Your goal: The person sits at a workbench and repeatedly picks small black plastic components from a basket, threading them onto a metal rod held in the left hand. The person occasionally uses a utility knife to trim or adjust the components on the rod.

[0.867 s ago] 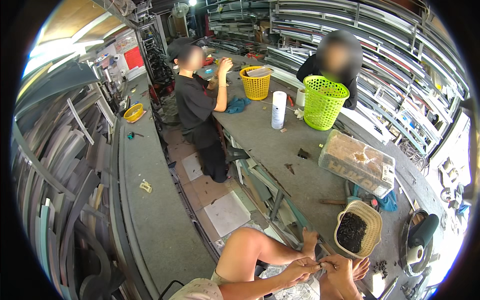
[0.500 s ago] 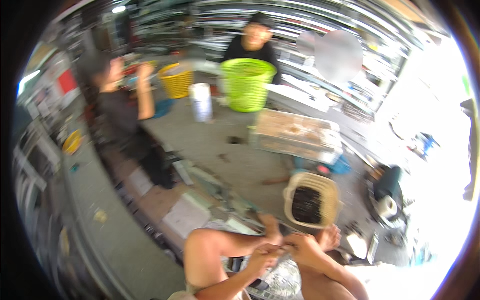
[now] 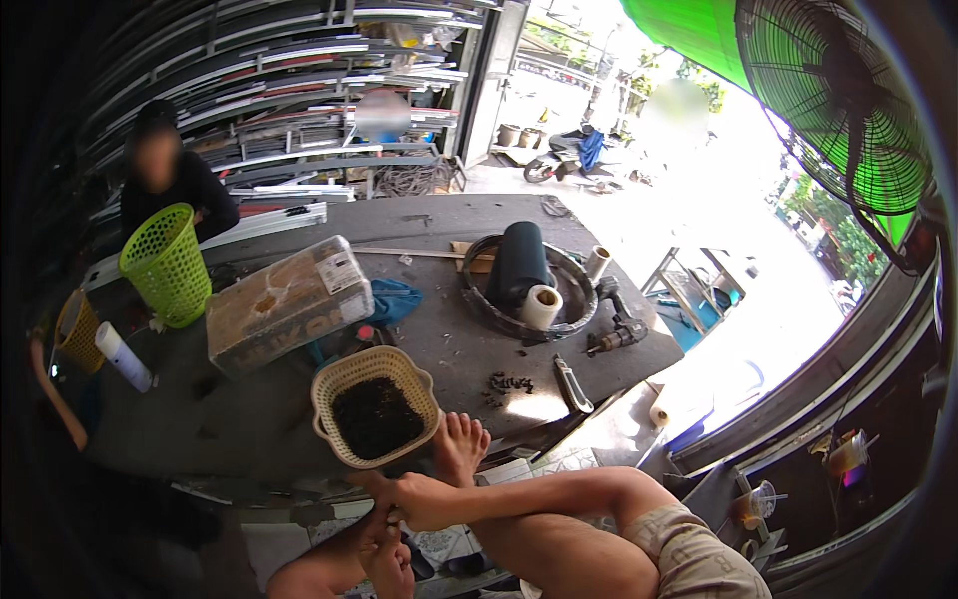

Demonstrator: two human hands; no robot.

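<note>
My right hand (image 3: 427, 501) is closed, its fingers pinched together at the fingertips of my left hand (image 3: 387, 564). The left hand is closed too, just below it, thumb raised. Whatever small thing lies between them I cannot make out. Both hands are between my bare legs, in front of the table edge. Just beyond them stands a cream plastic basket (image 3: 321, 391), with a heap of small black pieces (image 3: 377, 417) in it. My bare foot (image 3: 461, 446) rests at the basket's right side. More small black pieces (image 3: 511, 383) lie loose on the table, right of the basket.
On the table (image 3: 469, 374) are a cardboard box (image 3: 289, 304), a green basket (image 3: 168, 265), a white cylinder (image 3: 123, 356), a blue cloth (image 3: 396, 299), a black coil (image 3: 474, 290) around rolls, a power drill (image 3: 619, 336) and a utility knife (image 3: 573, 384). A person (image 3: 180, 190) sits across. A fan (image 3: 848, 100) stands right.
The view has swung to the right, bringing in the fan, drill and bright outdoors. My hands stay together, close to each other. The second person is now mostly out of view at left.
</note>
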